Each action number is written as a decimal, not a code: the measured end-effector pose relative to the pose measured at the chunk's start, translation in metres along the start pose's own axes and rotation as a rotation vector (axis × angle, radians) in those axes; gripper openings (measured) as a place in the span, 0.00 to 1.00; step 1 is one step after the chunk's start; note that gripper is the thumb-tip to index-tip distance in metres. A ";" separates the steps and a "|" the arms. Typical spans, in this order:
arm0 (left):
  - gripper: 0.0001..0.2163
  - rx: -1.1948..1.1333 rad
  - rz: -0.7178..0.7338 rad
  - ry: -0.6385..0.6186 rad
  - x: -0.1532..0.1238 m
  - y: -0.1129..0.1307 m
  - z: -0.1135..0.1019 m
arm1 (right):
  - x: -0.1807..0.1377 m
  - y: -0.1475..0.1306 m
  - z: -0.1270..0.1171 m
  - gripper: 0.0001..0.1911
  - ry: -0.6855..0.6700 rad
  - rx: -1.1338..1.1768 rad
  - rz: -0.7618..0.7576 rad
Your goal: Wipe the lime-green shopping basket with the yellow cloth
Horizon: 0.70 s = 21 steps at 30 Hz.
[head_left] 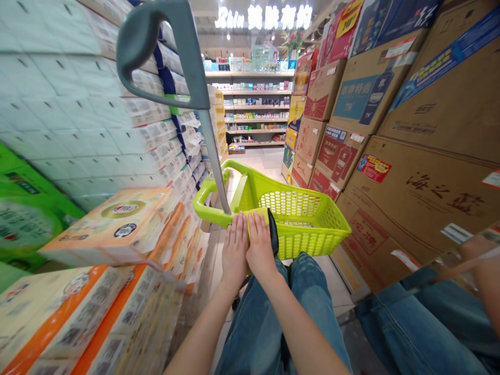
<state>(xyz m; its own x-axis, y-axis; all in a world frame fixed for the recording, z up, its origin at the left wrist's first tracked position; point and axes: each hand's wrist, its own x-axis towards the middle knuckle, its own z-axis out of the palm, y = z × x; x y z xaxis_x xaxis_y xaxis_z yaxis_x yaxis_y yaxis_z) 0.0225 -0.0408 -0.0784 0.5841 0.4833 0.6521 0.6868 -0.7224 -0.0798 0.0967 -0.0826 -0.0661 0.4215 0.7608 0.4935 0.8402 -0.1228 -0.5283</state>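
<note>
Lime-green plastic: your lattice-walled shopping basket (297, 219) stands on the pale tiled floor (336, 291) of the aisle, just in front of your knees in blue jeans (273, 317).
Handle: a grey telescopic pull handle (164, 49) rises from the basket's near rim, tilted toward you.
Left hand: your left hand (235, 250) lies flat, fingers together, on the near rim just beside the handle's metal shaft; it presses, it does not close round anything.
Right hand: your right hand (260, 245) lies flat on the same rim, touching the left, fingers together over a black strap-like piece (274, 232); nothing pinched.
Contents: I cannot tell what lies inside.
Surroundings: orange-and-white tissue packs (117, 224) to your left, brown cardboard cartons (414, 192) to your right.
Step, judged: you are steadying the basket by its near rim.
Next move calls for: a proper closed grip, on rim or grey handle, before it shifts.
</note>
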 end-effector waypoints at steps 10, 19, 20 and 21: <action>0.39 -0.101 -0.021 -0.040 0.003 0.003 -0.009 | -0.033 0.098 -0.036 0.46 0.068 -0.227 0.023; 0.39 -0.085 -0.009 -0.046 0.002 0.002 -0.009 | -0.031 0.098 -0.031 0.45 0.107 -0.360 0.230; 0.39 -0.083 -0.008 -0.043 0.002 0.001 -0.009 | -0.027 0.084 -0.026 0.45 0.084 -0.354 0.234; 0.39 -0.082 -0.006 -0.038 0.002 0.001 -0.008 | -0.021 0.069 -0.021 0.46 0.055 -0.342 0.224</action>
<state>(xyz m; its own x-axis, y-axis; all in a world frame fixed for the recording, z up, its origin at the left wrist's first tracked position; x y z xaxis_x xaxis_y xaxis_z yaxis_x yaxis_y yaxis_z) 0.0210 -0.0449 -0.0714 0.5968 0.5053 0.6233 0.6540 -0.7564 -0.0130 0.1530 -0.1206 -0.0992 0.6165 0.6572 0.4336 0.7868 -0.4933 -0.3710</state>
